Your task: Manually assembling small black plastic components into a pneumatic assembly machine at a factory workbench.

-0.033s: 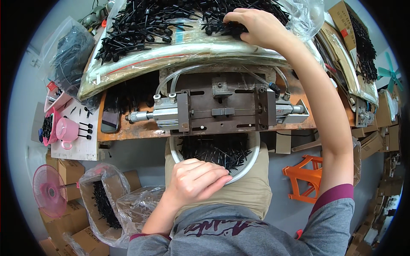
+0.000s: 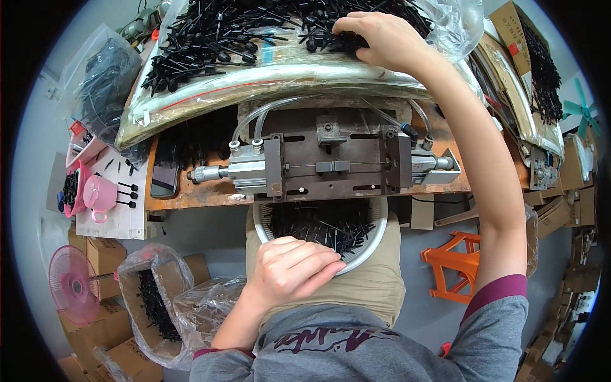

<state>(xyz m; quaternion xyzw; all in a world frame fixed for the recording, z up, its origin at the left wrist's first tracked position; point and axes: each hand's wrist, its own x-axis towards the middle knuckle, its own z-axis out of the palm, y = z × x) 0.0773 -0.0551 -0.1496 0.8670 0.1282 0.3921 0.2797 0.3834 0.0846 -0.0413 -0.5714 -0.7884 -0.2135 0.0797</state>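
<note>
Picking step, seemingly — right hand half-curled in thin black plastic stems heaped on clear plastic sheeting, hold hidden; left hand curled by white plastic basket, hold unclear — next calls for untangling.

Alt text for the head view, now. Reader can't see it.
A person's right hand reaches into a heap of black stemmed parts, while the left hand curls at the near rim of a white basket holding more black parts. Between the hands sits a brown metal fixture with clear tubes.
</note>
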